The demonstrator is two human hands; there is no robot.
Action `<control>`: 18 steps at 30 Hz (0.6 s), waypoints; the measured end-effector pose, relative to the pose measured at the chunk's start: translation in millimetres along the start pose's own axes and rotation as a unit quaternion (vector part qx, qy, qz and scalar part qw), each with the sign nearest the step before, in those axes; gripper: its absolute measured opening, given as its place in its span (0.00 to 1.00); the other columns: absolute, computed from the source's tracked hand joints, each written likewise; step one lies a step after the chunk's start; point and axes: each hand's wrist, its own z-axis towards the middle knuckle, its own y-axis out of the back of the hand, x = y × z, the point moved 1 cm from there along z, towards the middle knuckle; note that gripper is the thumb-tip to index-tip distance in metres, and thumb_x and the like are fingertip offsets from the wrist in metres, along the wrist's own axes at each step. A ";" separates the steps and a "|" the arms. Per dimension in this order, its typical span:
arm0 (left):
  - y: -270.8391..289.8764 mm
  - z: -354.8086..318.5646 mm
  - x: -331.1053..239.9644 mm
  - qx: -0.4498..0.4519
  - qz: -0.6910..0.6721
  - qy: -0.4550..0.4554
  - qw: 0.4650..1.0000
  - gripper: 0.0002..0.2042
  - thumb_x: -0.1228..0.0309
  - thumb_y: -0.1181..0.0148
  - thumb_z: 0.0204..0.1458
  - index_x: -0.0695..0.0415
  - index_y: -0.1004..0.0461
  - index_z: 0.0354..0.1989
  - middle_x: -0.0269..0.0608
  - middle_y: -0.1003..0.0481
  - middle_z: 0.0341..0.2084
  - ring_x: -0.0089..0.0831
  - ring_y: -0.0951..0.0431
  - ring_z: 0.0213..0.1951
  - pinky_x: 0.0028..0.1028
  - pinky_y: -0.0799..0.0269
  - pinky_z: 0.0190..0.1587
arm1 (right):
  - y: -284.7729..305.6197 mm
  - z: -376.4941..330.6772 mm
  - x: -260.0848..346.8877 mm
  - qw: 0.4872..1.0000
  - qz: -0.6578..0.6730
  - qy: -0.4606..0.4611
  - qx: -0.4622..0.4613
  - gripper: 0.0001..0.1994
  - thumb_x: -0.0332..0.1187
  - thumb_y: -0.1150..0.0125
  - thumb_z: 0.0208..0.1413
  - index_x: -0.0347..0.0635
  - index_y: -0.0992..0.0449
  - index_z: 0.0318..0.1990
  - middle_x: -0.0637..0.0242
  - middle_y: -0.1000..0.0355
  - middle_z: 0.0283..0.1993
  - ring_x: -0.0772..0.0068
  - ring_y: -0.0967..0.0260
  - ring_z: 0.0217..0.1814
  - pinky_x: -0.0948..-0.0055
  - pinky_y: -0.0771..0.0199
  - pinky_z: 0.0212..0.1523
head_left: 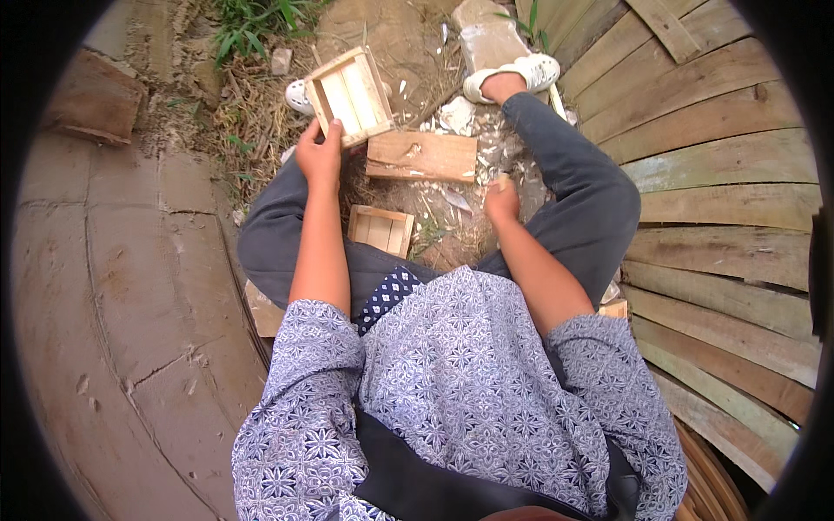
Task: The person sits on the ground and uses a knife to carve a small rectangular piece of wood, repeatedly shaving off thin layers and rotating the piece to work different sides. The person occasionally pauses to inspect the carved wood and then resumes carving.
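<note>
The left hand (320,154) grips the near edge of a small slatted wooden frame (350,95), tilted ahead-left; the right hand (501,200), clenched on something unclear, sits farther.

An outdoor woodworking spot, set on bare ground rather than in a shop: a stack of rough weathered planks (721,182) lies on the right, cracked concrete paving (113,286) on the left, with dry earth, straw and tufts of grass (252,22) between. Small pale wooden frames (350,94) (380,229), a short board (421,156) and scattered wood chips (486,152) lie on the dirt
</note>
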 end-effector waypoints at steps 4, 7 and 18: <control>6.2 -13.2 -24.2 -0.055 0.150 -0.115 0.980 0.17 0.67 0.33 0.54 0.57 0.18 0.53 0.37 0.27 0.32 0.27 0.26 0.34 0.28 0.29 0.39 | -32.2 -38.6 17.7 0.960 0.042 0.238 0.139 0.18 0.40 0.43 0.62 0.50 0.23 0.58 0.45 0.21 0.49 0.45 0.22 0.50 0.51 0.24 0.51; 14.1 -24.4 -66.3 -0.087 0.193 -0.226 0.951 0.18 0.68 0.31 0.52 0.54 0.17 0.52 0.35 0.34 0.27 0.29 0.32 0.29 0.29 0.32 0.35 | -40.3 -21.7 2.7 0.978 -0.051 0.131 0.151 0.20 0.41 0.42 0.61 0.44 0.23 0.57 0.45 0.22 0.51 0.45 0.21 0.50 0.52 0.24 0.51; 64.4 -111.4 -188.6 -0.111 0.206 -0.363 0.902 0.19 0.73 0.31 0.53 0.59 0.19 0.54 0.32 0.36 0.28 0.26 0.36 0.31 0.25 0.38 0.34 | 42.8 -110.0 136.6 0.818 0.404 -0.012 0.410 0.14 0.39 0.50 0.68 0.39 0.34 0.54 0.61 0.28 0.42 0.70 0.30 0.34 0.67 0.21 0.38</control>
